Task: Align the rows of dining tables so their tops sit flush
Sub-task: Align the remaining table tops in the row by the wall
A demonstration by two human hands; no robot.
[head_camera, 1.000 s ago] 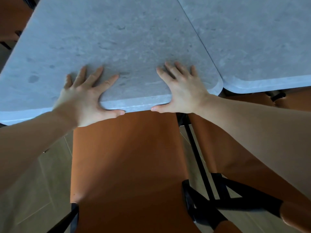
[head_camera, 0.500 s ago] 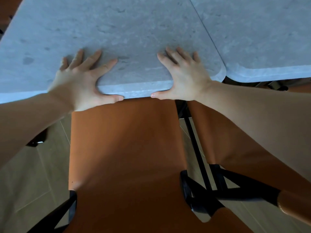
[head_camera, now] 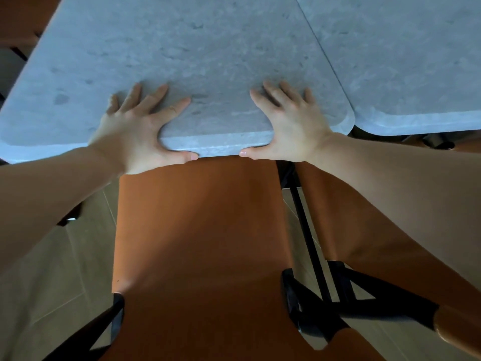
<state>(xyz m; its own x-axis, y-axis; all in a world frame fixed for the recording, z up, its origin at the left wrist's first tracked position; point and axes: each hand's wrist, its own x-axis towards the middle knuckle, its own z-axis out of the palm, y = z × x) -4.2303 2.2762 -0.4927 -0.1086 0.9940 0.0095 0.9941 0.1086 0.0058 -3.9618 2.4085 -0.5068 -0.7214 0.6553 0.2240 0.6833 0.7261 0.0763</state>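
Pale floor tiles [head_camera: 52,269] run beneath two grey stone-look tables set side by side. Largest in view is the near table [head_camera: 208,48], its top filling the upper left; the neighbouring table [head_camera: 416,61] lies to its right, the two meeting along a thin seam that runs away from the camera. At the near corners the rounded edges part slightly, and the near table's front edge appears to sit a little closer to the person than its neighbour's, so the tops judge as not yet flush.

An orange chair [head_camera: 197,243] with black frame stands tucked under the front edge, directly below the person, and a second orange chair [head_camera: 364,230] sits beside it on the right.

Both hands bear on the near table's front edge. Left hand [head_camera: 132,134] lies flat, fingers spread on top, thumb hooked along the edge face. Right hand [head_camera: 291,128] mirrors it. Neither clasps anything; this placement suits pushing or nudging the table into line.
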